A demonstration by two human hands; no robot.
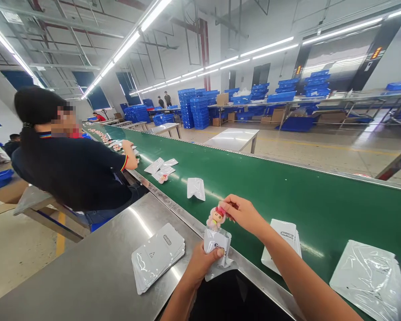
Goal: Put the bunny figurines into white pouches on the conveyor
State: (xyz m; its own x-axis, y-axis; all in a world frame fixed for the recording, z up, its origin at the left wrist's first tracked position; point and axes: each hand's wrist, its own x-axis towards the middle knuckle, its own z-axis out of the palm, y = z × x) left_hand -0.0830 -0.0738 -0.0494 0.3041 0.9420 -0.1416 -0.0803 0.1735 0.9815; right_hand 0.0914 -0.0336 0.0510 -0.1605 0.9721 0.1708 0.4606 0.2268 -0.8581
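Note:
My left hand [203, 263] is closed round a small white plastic pouch [218, 244] with dark printed lettering, its top gaping. Just above that mouth, my right hand [242, 213] pinches a small doll-like figure [216, 217] by its pink-red top. The figure has a pale face, a fluffy pinkish edge and a yellow-green spot; its lower end is at the pouch opening. To the left, a stack of flat white pouches [158, 256] lies on the metal table. A single white pouch [196, 189] rests on the green belt beyond my hands.
The green conveyor belt [287, 187] runs from front right to far left, edged by a metal rail. White pouches [282, 243] and a larger pouch pile [369, 276] lie on it at right. A co-worker [76, 165] sits at left, near more pouches [162, 167].

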